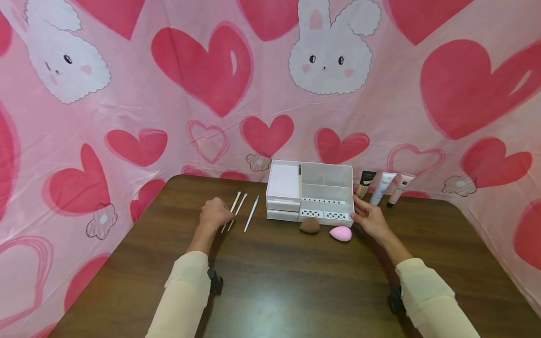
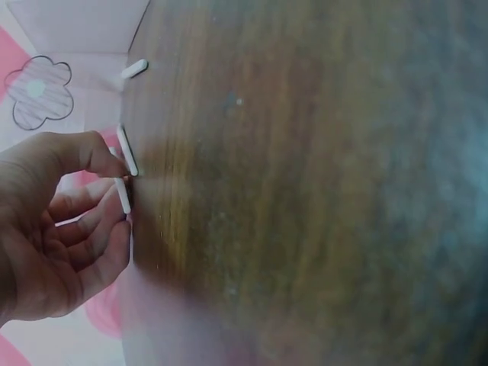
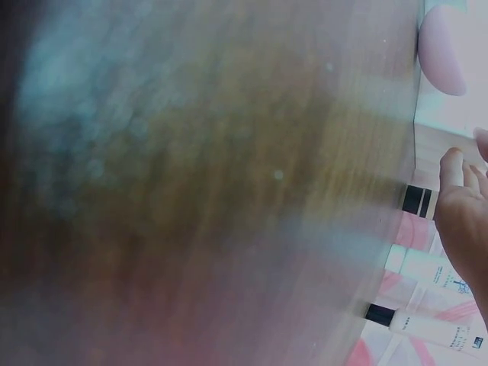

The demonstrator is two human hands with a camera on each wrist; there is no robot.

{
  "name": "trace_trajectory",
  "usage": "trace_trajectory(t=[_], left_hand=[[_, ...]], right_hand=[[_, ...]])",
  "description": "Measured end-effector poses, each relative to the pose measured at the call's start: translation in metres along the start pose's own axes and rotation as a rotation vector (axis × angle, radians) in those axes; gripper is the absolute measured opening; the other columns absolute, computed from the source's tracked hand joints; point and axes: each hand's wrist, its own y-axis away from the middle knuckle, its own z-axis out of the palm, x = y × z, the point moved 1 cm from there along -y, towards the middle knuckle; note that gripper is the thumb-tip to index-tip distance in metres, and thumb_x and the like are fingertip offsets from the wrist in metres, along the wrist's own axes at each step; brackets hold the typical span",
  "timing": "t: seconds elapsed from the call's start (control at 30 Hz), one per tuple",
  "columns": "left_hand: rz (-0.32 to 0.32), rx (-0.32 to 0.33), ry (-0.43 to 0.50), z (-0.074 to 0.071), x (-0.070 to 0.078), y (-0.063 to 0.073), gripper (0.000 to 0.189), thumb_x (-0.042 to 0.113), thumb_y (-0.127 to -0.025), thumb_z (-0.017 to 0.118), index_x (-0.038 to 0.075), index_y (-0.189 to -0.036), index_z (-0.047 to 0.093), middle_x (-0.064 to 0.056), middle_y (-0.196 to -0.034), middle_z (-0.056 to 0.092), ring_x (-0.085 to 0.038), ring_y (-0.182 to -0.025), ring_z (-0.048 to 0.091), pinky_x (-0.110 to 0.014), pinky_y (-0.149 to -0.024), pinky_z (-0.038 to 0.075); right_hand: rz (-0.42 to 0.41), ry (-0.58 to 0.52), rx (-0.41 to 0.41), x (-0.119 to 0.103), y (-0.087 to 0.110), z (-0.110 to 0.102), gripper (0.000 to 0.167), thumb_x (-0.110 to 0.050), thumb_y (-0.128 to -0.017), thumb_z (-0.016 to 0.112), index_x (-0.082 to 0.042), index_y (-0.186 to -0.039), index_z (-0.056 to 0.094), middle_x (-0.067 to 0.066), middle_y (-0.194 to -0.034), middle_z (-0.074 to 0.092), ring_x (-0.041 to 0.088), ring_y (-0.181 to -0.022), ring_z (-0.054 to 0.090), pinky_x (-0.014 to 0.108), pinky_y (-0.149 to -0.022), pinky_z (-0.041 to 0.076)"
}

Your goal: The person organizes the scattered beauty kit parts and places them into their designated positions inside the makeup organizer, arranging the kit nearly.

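My left hand [image 1: 213, 213] is low over the table with its fingers curled, pinching one of two thin makeup brushes [image 1: 241, 204] lying side by side. In the left wrist view, the thumb and fingertips meet around the light handles [image 2: 123, 197]; the fingers partly hide them. A third brush [image 1: 251, 213] lies just to the right. My right hand [image 1: 372, 220] rests against the right side of a white makeup organizer [image 1: 284, 178], fingers fairly straight along its wall and thumb by the front corner. One brush [image 1: 300, 180] stands inside the organizer.
A brown makeup sponge [image 1: 310, 226] and a pink one [image 1: 341, 233] lie before the organizer. Three tubes stand right of it: black-topped [image 1: 364, 184], white [image 1: 382, 188] and pale pink [image 1: 399, 190]. A pink heart-print cloth [image 1: 270, 94] hangs behind the wooden table [image 1: 296, 281].
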Motion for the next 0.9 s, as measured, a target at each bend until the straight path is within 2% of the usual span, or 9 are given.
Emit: trace_trajectory(t=[0.23, 0.43, 0.53, 0.67, 0.77, 0.9], left_hand=[[0.002, -0.014, 0.042, 0.0000, -0.0011, 0.0012, 0.025, 0.034, -0.077, 0.080, 0.011, -0.086, 0.080, -0.017, -0.104, 0.077, -0.042, -0.104, 0.068, -0.052, -0.085, 0.056], [0.015, -0.027, 0.087, -0.0014, 0.0021, 0.0020, 0.021, 0.031, -0.077, 0.081, 0.011, -0.082, 0.082, -0.005, -0.073, 0.076, -0.032, -0.091, 0.068, -0.046, -0.084, 0.055], [0.023, -0.023, 0.122, -0.0022, 0.0028, 0.0014, 0.021, 0.028, -0.080, 0.078, 0.009, -0.086, 0.083, -0.003, -0.066, 0.076, -0.026, -0.080, 0.070, -0.039, -0.080, 0.053], [0.029, -0.009, 0.194, -0.0048, 0.0035, 0.0004, 0.021, 0.022, -0.082, 0.074, 0.006, -0.093, 0.083, -0.004, -0.068, 0.077, -0.015, -0.064, 0.069, -0.028, -0.070, 0.050], [0.021, -0.010, 0.257, -0.0063, 0.0040, -0.0004, 0.022, 0.019, -0.080, 0.072, 0.004, -0.093, 0.082, -0.005, -0.067, 0.077, -0.008, -0.058, 0.065, -0.023, -0.061, 0.050], [0.000, -0.043, 0.373, -0.0066, 0.0057, -0.0023, 0.023, 0.016, -0.081, 0.072, -0.001, -0.096, 0.080, -0.005, -0.064, 0.075, -0.006, -0.054, 0.064, -0.022, -0.057, 0.055]], right_hand=[[0.004, -0.005, 0.001, 0.0009, -0.0009, -0.0004, 0.065, 0.012, -0.096, 0.053, 0.010, -0.155, 0.024, 0.033, -0.158, 0.027, 0.044, -0.142, 0.031, 0.007, -0.092, 0.047], [-0.002, -0.016, -0.004, 0.0019, -0.0011, -0.0009, 0.065, 0.013, -0.096, 0.052, 0.011, -0.154, 0.024, 0.034, -0.158, 0.027, 0.045, -0.142, 0.030, 0.007, -0.092, 0.047], [-0.006, -0.019, -0.010, 0.0008, -0.0005, -0.0002, 0.066, 0.012, -0.096, 0.053, 0.011, -0.155, 0.024, 0.034, -0.158, 0.026, 0.044, -0.142, 0.030, 0.008, -0.093, 0.047], [-0.011, -0.020, -0.014, 0.0010, -0.0004, -0.0003, 0.066, 0.012, -0.096, 0.053, 0.011, -0.155, 0.023, 0.034, -0.158, 0.026, 0.044, -0.142, 0.030, 0.007, -0.091, 0.048], [-0.013, -0.023, -0.015, 0.0021, -0.0011, -0.0005, 0.066, 0.013, -0.096, 0.053, 0.011, -0.155, 0.023, 0.035, -0.158, 0.026, 0.044, -0.141, 0.030, 0.007, -0.091, 0.048], [-0.011, -0.025, -0.017, 0.0037, -0.0017, -0.0013, 0.066, 0.013, -0.095, 0.053, 0.011, -0.155, 0.023, 0.034, -0.158, 0.026, 0.045, -0.142, 0.029, 0.009, -0.093, 0.048]])
